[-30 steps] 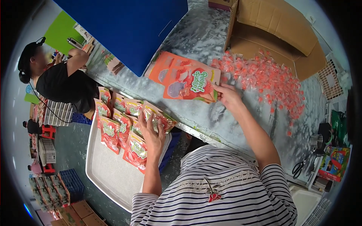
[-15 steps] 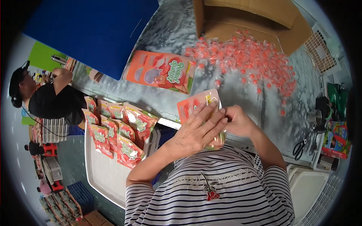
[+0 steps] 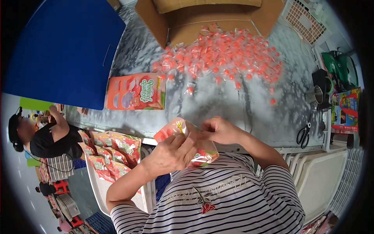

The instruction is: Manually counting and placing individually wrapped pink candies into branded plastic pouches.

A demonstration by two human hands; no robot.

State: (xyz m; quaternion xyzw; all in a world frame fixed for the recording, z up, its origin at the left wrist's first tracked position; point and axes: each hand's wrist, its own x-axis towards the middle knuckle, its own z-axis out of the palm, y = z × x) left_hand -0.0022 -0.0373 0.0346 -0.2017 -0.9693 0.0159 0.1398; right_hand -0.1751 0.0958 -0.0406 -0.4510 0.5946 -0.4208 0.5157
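Observation:
Close to my striped shirt, a red-and-pink candy pouch (image 3: 203,156) is tilted in front of me. My left hand (image 3: 171,154) grips it from the near side, fingers bent over its face and covering much of it. On its right side, my right hand (image 3: 221,130) has thumb and forefinger curled together, and its other fingertips reach the pouch's edge, partly hidden. A larger flat pouch of the same colours (image 3: 136,91) lies on the grey marbled table. Beyond my hands, many red candies in clear wrappers (image 3: 222,54) spread out of an open cardboard box (image 3: 210,23).
Several filled pouches (image 3: 103,165) stand on a white tray (image 3: 102,193) at my left. A blue panel (image 3: 62,50) covers the far left. Black scissors (image 3: 303,136) and a metal cup (image 3: 314,95) lie rightward; white trays (image 3: 323,183) stand below. Another person (image 3: 54,138) works at the left.
My view has shifted, so the table things sit farther left. My left hand has curled around the pouch instead of lying flat over it. My right hand has drawn out toward the pouch's right edge.

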